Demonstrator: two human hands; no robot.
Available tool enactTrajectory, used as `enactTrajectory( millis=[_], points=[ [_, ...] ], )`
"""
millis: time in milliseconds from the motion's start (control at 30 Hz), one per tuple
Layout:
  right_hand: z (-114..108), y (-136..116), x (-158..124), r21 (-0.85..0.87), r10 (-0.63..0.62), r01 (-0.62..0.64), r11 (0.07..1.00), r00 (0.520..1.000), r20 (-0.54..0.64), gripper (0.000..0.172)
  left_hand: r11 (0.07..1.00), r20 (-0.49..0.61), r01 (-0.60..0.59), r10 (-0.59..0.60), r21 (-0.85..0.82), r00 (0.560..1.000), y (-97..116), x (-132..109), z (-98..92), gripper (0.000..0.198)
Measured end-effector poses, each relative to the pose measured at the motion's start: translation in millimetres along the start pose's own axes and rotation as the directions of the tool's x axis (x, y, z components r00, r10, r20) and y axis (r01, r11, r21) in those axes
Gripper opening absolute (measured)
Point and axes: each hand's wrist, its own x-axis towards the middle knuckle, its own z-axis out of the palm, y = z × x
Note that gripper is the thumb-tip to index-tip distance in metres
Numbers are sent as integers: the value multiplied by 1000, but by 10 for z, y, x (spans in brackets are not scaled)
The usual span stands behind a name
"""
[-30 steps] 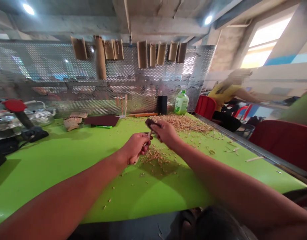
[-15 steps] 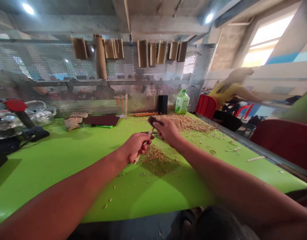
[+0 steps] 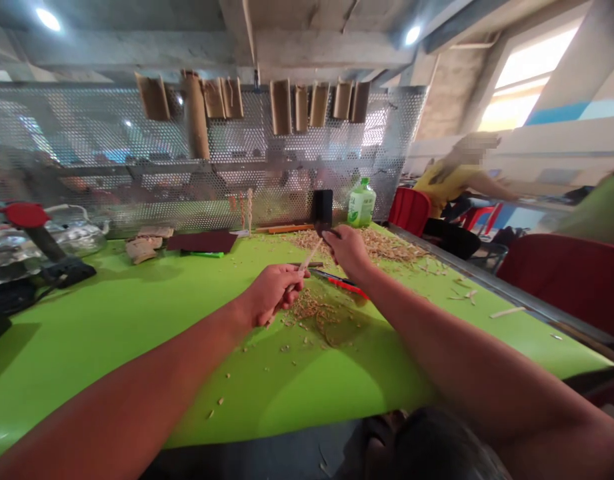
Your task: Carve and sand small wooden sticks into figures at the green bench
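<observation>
The left hand [image 3: 278,293] is gripping a thin pale wooden strip [image 3: 313,255], slanting forward-right — the right hand [image 3: 351,249] is pinching a dark-brown flattish piece [image 3: 320,229] near the strip's far end

green tabletop [image 3: 137,300] | 1 green bottle [image 3: 361,205] | shavings heap [image 3: 387,245] | smaller shavings scatter [image 3: 314,310] | 1 red-handled tool [image 3: 349,287] | 1 maroon sheet [image 3: 201,242]

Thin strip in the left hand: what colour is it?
Pale cream; the thin strip shows best in the head view.

Window [image 3: 531,70] overexposed, ceiling lights [image 3: 47,19] glaring, table [image 3: 187,287] shadowed, edges stretched and perhaps blurred
</observation>
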Motion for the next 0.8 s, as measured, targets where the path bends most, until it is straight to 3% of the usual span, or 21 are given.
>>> enactTrajectory(
  millis=[133, 400, 533, 700, 800],
  points=[
    [-124, 60, 113, 234, 72, -48, 971, 993, -96, 21, 995, -14, -97, 97, 1, 995, 33, -16, -34, 12],
    [-61, -79, -25, 406, -44, 44, 913, 999, -9, 30, 977, -18, -212, 213, 16, 977, 25, -30, -44, 19],
    [-81, -196, -110, 506, -193, 166, 846, 981, 0, 32, 973, -14, -230, 230, 20, 973, 0, -10, -46, 17],
    [-63, -300, -229, 480, -283, 199, 855, 953, 109, 30, 977, -32, -207, 209, 59, 977, -12, -6, -25, 14],
    [-44, -311, -261, 405, -281, 219, 888, 954, 100, 25, 974, -15, -217, 219, 65, 976, -15, -8, -16, 17]
  ],
)
